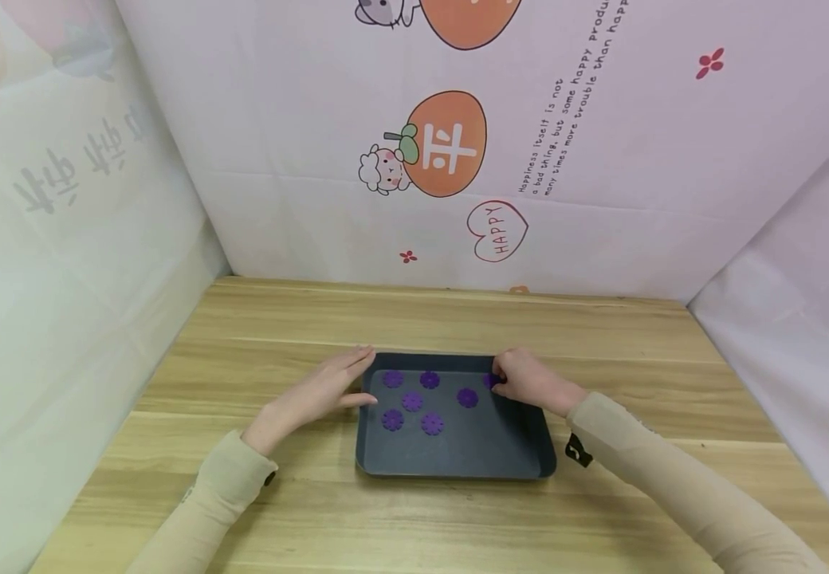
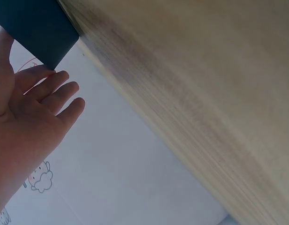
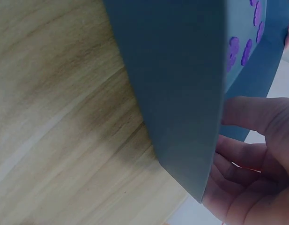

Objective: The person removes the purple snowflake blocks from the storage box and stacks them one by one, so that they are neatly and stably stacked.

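A dark grey rectangular tray stands on the wooden table, with several purple flower-shaped discs lying flat towards its left and far side. My left hand is at the tray's far left corner, its fingers extended and touching the rim. In the left wrist view, the left hand has its fingertips against the tray's corner. Inside the far right corner, my right hand pinches a purple flower-shaped disc, partly hidden by the fingers. The tray wall hides the fingertips of the right hand in the right wrist view.
A white printed sheet with orange pictures and lettering hangs behind the table. White sheets also hang at the left and the right.
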Demonstrator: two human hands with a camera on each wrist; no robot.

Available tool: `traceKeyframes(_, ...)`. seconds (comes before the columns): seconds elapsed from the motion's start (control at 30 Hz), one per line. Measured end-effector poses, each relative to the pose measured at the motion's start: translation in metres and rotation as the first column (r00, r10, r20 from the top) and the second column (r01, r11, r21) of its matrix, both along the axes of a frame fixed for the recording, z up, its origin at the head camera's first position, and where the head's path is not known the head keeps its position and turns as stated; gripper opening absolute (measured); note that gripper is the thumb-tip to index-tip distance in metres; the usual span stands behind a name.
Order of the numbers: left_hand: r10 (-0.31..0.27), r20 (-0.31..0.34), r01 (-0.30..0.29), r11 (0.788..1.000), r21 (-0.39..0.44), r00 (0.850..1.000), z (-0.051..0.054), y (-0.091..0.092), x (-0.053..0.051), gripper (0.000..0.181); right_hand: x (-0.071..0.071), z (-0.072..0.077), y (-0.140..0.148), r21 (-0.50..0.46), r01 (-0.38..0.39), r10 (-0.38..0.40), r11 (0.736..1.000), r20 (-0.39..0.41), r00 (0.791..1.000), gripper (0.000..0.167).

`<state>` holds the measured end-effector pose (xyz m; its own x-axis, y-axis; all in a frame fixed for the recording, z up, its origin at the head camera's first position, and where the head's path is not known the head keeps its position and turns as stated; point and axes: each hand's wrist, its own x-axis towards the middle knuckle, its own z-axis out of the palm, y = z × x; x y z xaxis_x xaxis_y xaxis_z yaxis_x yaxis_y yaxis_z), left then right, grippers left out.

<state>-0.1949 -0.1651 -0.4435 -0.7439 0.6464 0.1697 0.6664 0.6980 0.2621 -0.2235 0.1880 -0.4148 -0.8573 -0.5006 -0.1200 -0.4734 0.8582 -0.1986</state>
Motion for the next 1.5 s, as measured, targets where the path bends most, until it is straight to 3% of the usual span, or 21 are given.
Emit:
traceKeyframes(0.57,-0.001,-0.004,0.001,1.000,-0.003,1.000,0.0021,0.0016,0.0000,0.078,0.0017,-0.0040,-0.0001,0.010,-0.035,0.036,0.999,-0.068,0.997,0.013)
traceKeyframes(1.3,0.011,-0.002,-0.011,1.000,-0.002,1.000,0.0060,0.0025,0.0027,0.076,0.0031,-0.0092,0.0035,-0.003,-0.069,0.069,0.998,-0.109,0.992,0.017)
traceKeyframes(1.5,0.017,0.005,-0.017,1.000,-0.011,1.000,0.0047,0.0029,0.0021,0.077,0.0031,-0.0091,0.0048,-0.019,-0.065,0.063,0.998,-0.090,0.994,0.018)
